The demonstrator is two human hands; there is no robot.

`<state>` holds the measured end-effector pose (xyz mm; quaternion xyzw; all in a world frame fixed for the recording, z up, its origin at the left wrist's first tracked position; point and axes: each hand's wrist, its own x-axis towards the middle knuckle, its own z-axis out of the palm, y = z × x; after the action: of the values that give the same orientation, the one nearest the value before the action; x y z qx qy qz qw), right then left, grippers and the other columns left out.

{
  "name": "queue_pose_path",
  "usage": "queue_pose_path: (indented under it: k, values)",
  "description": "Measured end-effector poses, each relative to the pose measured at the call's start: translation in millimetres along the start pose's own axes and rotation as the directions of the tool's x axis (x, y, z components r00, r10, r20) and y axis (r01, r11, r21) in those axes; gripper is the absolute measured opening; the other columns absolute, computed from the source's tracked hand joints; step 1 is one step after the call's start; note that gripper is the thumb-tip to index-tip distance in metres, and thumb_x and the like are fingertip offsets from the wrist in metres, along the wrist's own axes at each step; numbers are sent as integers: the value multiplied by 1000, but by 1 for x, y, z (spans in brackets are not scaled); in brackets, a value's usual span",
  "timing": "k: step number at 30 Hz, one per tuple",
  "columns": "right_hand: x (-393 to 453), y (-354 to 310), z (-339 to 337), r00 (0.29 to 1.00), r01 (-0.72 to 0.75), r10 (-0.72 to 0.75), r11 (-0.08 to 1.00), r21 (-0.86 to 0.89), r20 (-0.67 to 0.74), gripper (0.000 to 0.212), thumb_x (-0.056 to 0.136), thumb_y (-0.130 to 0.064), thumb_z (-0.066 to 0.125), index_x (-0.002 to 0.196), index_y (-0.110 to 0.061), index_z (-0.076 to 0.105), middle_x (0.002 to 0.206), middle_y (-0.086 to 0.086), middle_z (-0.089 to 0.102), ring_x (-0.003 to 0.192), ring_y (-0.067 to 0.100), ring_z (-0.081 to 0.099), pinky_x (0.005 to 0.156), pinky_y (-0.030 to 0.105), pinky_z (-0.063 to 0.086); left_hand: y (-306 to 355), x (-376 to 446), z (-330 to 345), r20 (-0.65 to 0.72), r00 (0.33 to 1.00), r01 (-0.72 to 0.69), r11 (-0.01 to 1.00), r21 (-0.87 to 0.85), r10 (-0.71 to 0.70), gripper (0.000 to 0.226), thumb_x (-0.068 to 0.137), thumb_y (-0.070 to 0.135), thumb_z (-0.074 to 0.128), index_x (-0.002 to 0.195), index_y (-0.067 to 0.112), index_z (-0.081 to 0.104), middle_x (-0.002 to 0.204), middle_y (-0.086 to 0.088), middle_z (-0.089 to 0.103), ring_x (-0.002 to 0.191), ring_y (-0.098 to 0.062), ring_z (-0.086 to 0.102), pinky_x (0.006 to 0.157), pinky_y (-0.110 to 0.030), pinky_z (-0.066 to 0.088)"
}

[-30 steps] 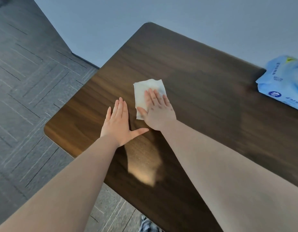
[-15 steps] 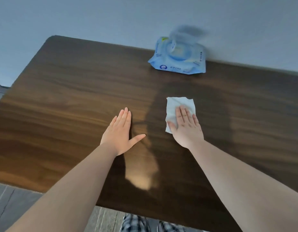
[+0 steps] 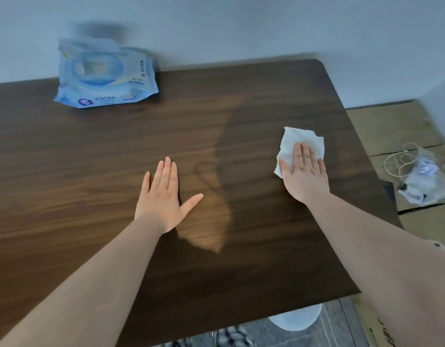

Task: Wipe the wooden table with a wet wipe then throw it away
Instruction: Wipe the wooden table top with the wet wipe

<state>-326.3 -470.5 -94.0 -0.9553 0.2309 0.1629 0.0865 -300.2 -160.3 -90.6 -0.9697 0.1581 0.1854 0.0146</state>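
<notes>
A white wet wipe lies crumpled on the dark wooden table, near its right edge. My right hand presses flat on the wipe's near part, fingers together and pointing away from me. My left hand rests flat on the bare wood at the table's middle, fingers together and thumb spread, holding nothing. A darker damp band runs across the wood between the two hands.
A blue pack of wet wipes lies at the back left of the table, against the wall. Right of the table stand cardboard boxes with a clear bag and a coiled cord on top. A white rounded object sits below the table's front edge.
My right hand has slid the wipe from the table's left corner across to its right side. The view has swung right with it. My left hand has stayed flat on the wood.
</notes>
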Motion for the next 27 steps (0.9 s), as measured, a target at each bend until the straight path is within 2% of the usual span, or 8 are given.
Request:
queue_pose_path:
  k: [4, 8, 12, 17, 22, 27]
  values:
    - [0, 24, -4, 997, -74, 74, 997, 14, -6, 68, 96, -56, 9, 150, -18, -10, 161, 1, -10, 147, 16, -10, 118, 37, -7, 0, 0, 0, 22, 1000, 11, 1000, 17, -12, 101, 73, 78, -4, 146, 10, -18, 157, -4, -23, 143, -16, -22, 118, -40, -8]
    - [-1, 18, -6, 992, -119, 117, 992, 36, 43, 68, 97, -53, 8, 150, -16, -13, 160, 3, -14, 146, 18, -14, 117, 39, -10, 1, 1, -1, 20, 1000, 9, 1000, 11, -9, 102, 73, 78, -3, 147, 9, -16, 157, -4, -21, 144, -16, -20, 118, -40, -8]
    - [-8, -14, -4, 996, -6, 9, 1000, -31, 92, 68, 97, -53, 6, 149, -15, -17, 159, 5, -18, 146, 20, -16, 116, 39, -12, -4, 2, -4, 17, 1000, -16, 1000, -18, 16, 102, 73, 78, -1, 147, 10, -16, 157, -4, -21, 144, -16, -20, 117, -39, -9]
    - [-22, -87, 10, 984, 157, -152, 986, -53, 92, 68, 97, -52, 6, 149, -15, -16, 159, 4, -17, 146, 18, -17, 117, 38, -12, -29, -11, -5, 6, 997, -82, 990, -111, 83, 99, 76, 75, 7, 149, 10, -11, 158, -3, -18, 145, -14, -16, 118, -34, -6]
    - [-44, -189, 29, 927, 357, -343, 930, -82, 149, 68, 97, -53, 6, 148, -15, -18, 158, 3, -21, 145, 18, -20, 117, 38, -13, -99, -48, 6, -25, 994, 97, 970, -223, -106, 96, 82, 72, 16, 150, 9, -8, 159, -4, -15, 146, -15, -13, 118, -35, -3]
    - [-82, -304, 57, 831, 549, -527, 829, -108, 178, 67, 98, -52, 6, 147, -14, -18, 158, 3, -20, 145, 19, -19, 117, 39, -14, -211, -105, 22, -17, 944, 318, 925, -207, -328, 98, 79, 73, 13, 150, 8, -6, 159, -6, -12, 146, -16, -11, 119, -36, -1]
